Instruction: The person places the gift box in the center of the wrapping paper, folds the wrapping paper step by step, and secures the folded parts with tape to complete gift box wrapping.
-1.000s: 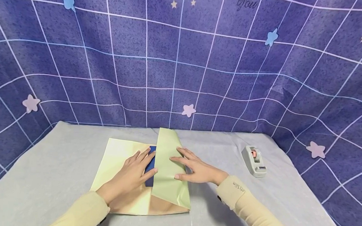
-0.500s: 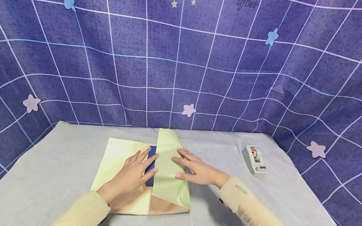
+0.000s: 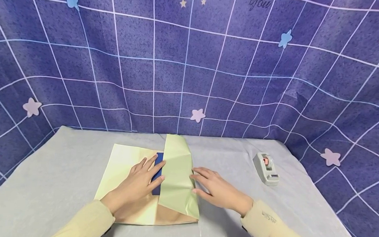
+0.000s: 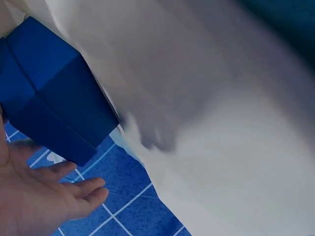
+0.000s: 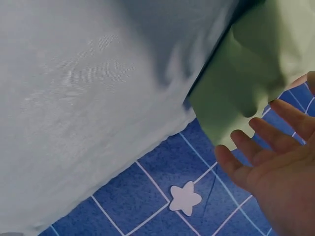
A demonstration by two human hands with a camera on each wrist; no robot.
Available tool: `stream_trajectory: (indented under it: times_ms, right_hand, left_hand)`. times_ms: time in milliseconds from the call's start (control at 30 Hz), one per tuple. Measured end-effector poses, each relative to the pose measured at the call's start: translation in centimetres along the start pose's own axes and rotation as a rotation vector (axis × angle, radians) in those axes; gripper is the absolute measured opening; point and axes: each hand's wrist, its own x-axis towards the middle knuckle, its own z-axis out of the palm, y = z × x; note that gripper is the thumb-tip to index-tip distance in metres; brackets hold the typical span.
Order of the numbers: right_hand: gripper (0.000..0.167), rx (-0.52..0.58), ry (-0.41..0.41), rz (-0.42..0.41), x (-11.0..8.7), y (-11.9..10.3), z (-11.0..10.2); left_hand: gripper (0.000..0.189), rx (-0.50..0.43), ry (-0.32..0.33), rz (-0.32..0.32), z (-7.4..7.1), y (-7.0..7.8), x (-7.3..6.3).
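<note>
A sheet of wrapping paper [image 3: 176,183], pale green on one face and cream on the other, lies on the table with its right side folded over a blue box [image 4: 54,93]. Only a narrow blue strip of the box shows in the head view. My left hand [image 3: 139,177] rests over that strip with fingers spread, its fingertips reaching the edge of the green flap. At the flap's right folded edge is my right hand [image 3: 219,190], fingers extended and fingertips right at the paper.
A white tape dispenser [image 3: 266,169] with a pinkish core stands on the grey cloth-covered table [image 3: 226,154], to the right of the paper. A blue gridded curtain [image 3: 192,71] with star patterns hangs behind the table.
My right hand has slid from the top of the green flap to the right and slightly nearer, to its folded edge. The left hand stays in place.
</note>
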Motion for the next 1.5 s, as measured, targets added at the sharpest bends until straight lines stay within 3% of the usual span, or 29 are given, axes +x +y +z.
stream_trajectory:
  times_ms: [100, 267, 633, 867, 1200, 1500]
  right_hand:
    - [0.044, -0.028, 0.017, -0.002, -0.5, -0.4, -0.1]
    - [0.062, -0.061, -0.006, 0.018, -1.3, -1.3, 0.0]
    - [0.091, -0.314, 0.064, 0.028, -2.1, -3.6, 1.4]
    - [0.101, -0.432, 0.038, 0.104, -2.1, -5.0, 2.5]
    - [0.09, -0.479, -0.071, 0.208, -1.6, -6.6, 3.1]
    - [0.066, -0.522, -0.038, 0.255, -2.1, -7.1, 3.4]
  left_hand:
    - [0.053, 0.001, -0.005, -0.001, 0.0, 0.0, 0.0]
    - [0.052, 0.001, -0.02, -0.003, 0.0, 0.1, 0.0]
    - [0.054, -0.016, -0.043, -0.011, 0.0, 0.2, -0.1]
    - [0.054, -0.012, -0.041, -0.009, 0.1, 0.1, -0.1]
    - [0.054, -0.01, -0.037, -0.002, 0.3, 0.1, 0.0]
    - [0.054, -0.008, -0.038, -0.004, 0.3, 0.2, 0.0]
